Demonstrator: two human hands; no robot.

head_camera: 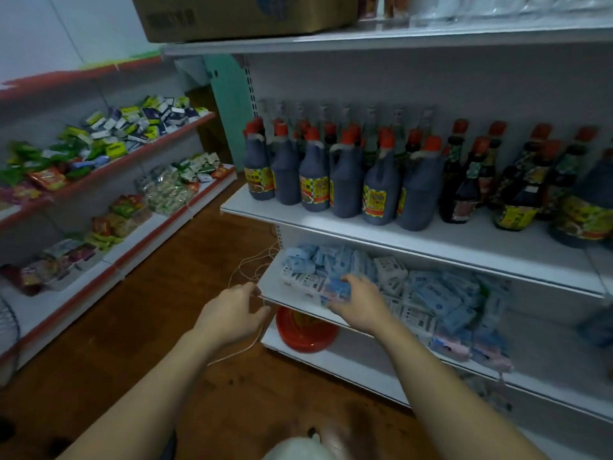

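Small grocery shop with 2 runs of retail shelving. White metal shelves (431, 240) on slotted uprights carry many identical dark sauce bottles (315, 180) with red caps and printed labels, ranked in rows. The shelf below holds a heap of small blue and white packets (441, 293). At left, red-edged shelves (139, 154) bear piles of snack and sachet packs (132, 124). A cardboard carton (232, 14) sits on the top shelf.

Bare left hand (232, 313), right hand (356, 307)
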